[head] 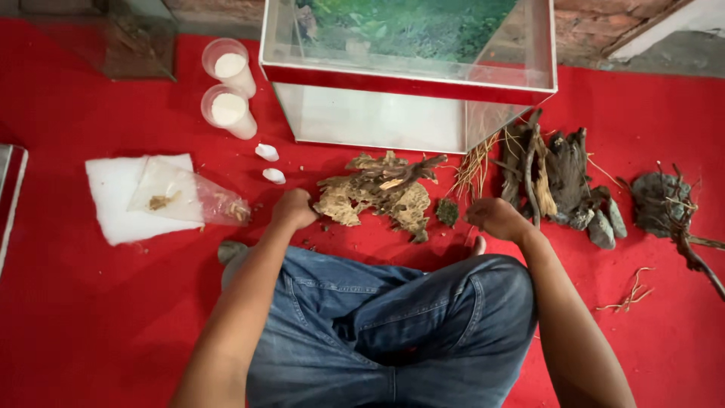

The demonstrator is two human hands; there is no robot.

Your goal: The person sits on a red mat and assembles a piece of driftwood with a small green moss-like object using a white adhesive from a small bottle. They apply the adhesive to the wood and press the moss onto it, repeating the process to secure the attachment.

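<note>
Your left hand [293,208] — fingers curled, touching driftwood [377,193]; your right hand [495,217] — fingers curled, near moss [447,212], grip unclear.

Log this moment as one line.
left hand: fist beside driftwood | right hand: near moss | glass tank: behind

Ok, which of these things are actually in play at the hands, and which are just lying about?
In play:
left hand, fist beside the driftwood piece
right hand, near the moss clump
glass tank

Lying about:
two cups of white powder
plastic bag on white pad
root and stone pile
</note>
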